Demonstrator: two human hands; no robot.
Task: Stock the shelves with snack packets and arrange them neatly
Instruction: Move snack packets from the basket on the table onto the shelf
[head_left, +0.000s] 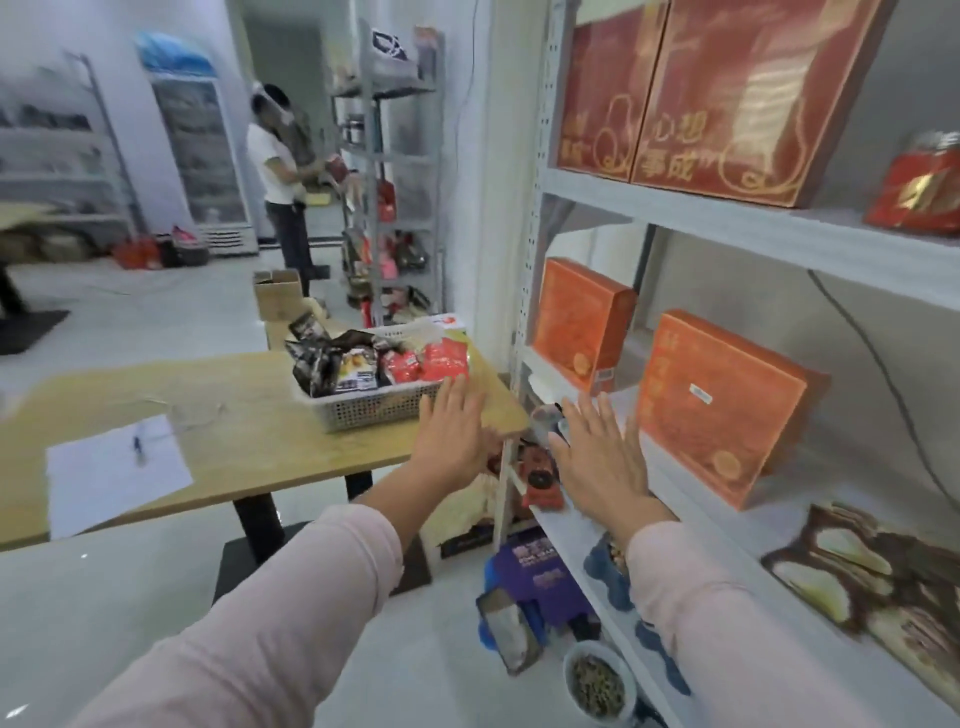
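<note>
Both left hand (453, 434) and right hand (602, 457) spread flat near perforated basket (374, 409).

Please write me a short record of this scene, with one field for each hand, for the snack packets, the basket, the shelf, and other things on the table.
left hand: open, fingers straight, holds nothing, in front of the basket's near right corner
right hand: open, holds nothing, at the front of the shelf's middle level
snack packets: black ones and red ones, piled in the basket
basket: grey, perforated, on the wooden table
shelf: two orange boxes upright on the middle level, red boxes above
other: white paper sheet on the table
</note>
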